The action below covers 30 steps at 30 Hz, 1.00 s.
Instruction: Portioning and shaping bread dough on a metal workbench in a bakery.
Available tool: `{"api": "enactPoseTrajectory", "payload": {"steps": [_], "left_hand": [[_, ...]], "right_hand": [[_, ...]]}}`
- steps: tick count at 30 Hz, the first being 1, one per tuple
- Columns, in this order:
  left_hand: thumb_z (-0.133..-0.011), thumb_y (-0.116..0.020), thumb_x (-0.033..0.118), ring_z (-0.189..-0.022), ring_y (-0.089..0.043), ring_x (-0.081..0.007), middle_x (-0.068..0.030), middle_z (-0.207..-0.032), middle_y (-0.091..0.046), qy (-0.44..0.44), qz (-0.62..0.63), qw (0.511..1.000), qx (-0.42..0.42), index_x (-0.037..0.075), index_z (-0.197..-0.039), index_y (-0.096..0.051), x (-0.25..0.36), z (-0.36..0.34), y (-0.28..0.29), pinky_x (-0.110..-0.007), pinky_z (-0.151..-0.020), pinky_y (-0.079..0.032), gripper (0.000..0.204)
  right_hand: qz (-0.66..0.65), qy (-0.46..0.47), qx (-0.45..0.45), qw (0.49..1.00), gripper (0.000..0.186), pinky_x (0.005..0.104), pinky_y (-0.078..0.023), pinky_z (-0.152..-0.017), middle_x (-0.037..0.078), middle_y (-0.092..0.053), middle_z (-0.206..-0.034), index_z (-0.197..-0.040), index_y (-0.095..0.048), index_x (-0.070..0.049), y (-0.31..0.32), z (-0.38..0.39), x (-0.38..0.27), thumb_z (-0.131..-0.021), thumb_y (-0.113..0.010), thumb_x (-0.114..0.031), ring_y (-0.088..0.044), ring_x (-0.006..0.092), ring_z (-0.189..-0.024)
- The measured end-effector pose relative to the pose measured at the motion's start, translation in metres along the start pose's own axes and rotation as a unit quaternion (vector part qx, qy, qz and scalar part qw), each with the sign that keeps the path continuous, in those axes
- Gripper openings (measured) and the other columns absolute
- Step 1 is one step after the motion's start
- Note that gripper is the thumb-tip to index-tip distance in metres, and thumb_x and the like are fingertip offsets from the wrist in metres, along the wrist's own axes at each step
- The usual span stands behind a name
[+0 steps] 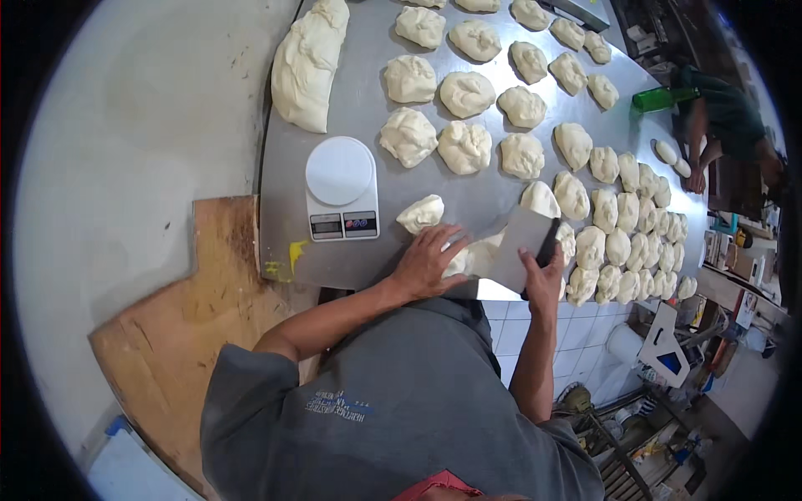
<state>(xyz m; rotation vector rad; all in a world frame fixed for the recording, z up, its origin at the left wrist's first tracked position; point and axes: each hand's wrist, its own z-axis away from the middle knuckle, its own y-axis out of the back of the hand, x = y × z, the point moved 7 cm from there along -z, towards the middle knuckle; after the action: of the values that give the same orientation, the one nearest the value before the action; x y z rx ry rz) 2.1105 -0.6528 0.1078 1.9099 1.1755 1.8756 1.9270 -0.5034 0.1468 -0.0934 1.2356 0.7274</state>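
My right hand (541,271) grips a dough scraper (520,242) by its black handle, the broad pale blade tilted over a piece of dough (482,255). On the left end of that dough lies my left hand (433,263), fingers spread. A small dough lump (420,215) sits just beyond my left fingers. Left of it stands a white kitchen scale (342,188) with a round, bare plate. Beyond the scraper rests another dough piece (540,200), partly covered by the blade.
Rows of dough portions (468,93) cover the steel table (351,271). A long dough mass (309,67) lies at the far left. At the right, a person (727,117) handles small dough pieces near a green bottle (664,98). A wooden board (192,309) stands at the left wall.
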Motion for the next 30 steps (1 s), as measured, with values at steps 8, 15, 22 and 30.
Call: {"api": "enactPoseTrajectory", "payload": {"steps": [8, 15, 22, 30], "left_hand": [[-0.081, -0.081, 0.035, -0.14, -0.043, -0.0348, -0.0142, -0.154, -0.045, -0.006, -0.158, 0.986, -0.061, 0.012, -0.16, -0.041, 0.002, 0.04, -0.051, -0.055, -0.115, -0.033, 0.092], [-0.081, -0.081, 0.031, -0.139, -0.042, -0.035, -0.0136, -0.156, -0.042, 0.034, -0.183, 0.982, -0.041, 0.017, -0.162, -0.039, 0.004, 0.053, -0.045, -0.056, -0.113, -0.032, 0.092], [-0.076, -0.087, 0.024, -0.135, -0.047, -0.0354, -0.0155, -0.155, -0.044, 0.076, -0.131, 0.986, -0.072, 0.018, -0.16, -0.042, -0.01, 0.054, -0.046, -0.049, -0.114, -0.036, 0.096], [-0.071, -0.09, 0.014, -0.125, -0.059, -0.0362, -0.0175, -0.144, -0.057, 0.151, 0.261, 0.951, 0.073, 0.013, -0.154, -0.049, -0.038, 0.059, 0.045, -0.041, -0.111, -0.046, 0.092]], "right_hand": [[0.289, 0.078, -0.048, 0.953, 0.048, 0.0482, -0.053, -0.072, 0.026, -0.071, -0.1, -0.135, -0.053, -0.001, -0.027, 0.032, 0.016, -0.091, -0.066, -0.014, -0.066, 0.0427, -0.08], [0.361, 0.114, -0.02, 0.925, 0.043, 0.0574, -0.05, -0.065, 0.03, -0.07, -0.091, -0.132, -0.047, -0.003, -0.06, 0.044, 0.052, -0.093, -0.062, -0.013, -0.066, 0.0546, -0.077], [0.332, 0.101, -0.047, 0.937, 0.037, 0.0506, -0.052, -0.069, 0.025, -0.069, -0.093, -0.126, -0.05, -0.001, -0.084, 0.037, 0.067, -0.094, -0.064, -0.014, -0.067, 0.0431, -0.079], [-0.16, -0.113, -0.135, 0.971, 0.039, 0.0326, -0.053, -0.082, 0.011, -0.068, -0.106, -0.132, -0.058, 0.0, -0.08, 0.027, 0.103, -0.099, -0.07, -0.019, -0.062, 0.0191, -0.089]]}}
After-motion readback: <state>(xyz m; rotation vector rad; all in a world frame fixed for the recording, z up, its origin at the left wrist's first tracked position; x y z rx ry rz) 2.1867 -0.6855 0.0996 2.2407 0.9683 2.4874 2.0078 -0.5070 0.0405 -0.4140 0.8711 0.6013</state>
